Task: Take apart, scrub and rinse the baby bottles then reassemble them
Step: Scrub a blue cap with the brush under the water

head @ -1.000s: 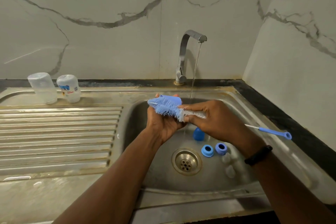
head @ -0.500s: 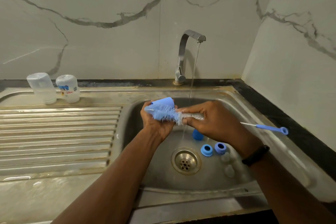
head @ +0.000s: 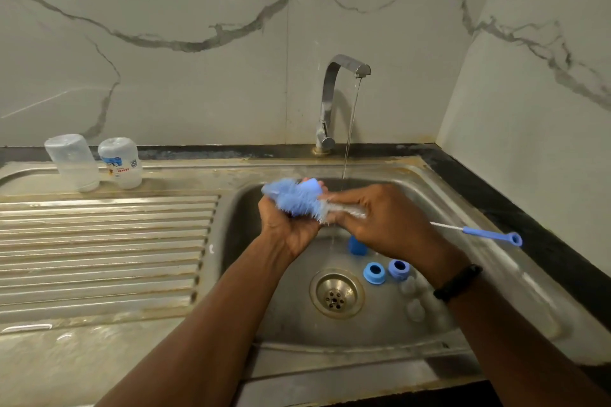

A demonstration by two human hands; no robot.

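Over the sink basin my left hand grips a blue bottle cap, partly hidden by bristles. My right hand grips the bottle brush near its blue bristle head, which lies across the cap; the brush's blue handle end sticks out to the right. In the basin lie another blue cap, two blue collar rings and clear teats. Two clear bottles stand upside down on the drainboard at the back left.
The tap runs a thin stream of water into the basin just behind my hands. The drain sits in the basin's middle. A ribbed steel drainboard spreads to the left. Marble walls close in behind and on the right.
The brush head has slid left across the cap and back in a scrubbing stroke, and the cap has turned in my left hand. The parts in the basin have not moved.
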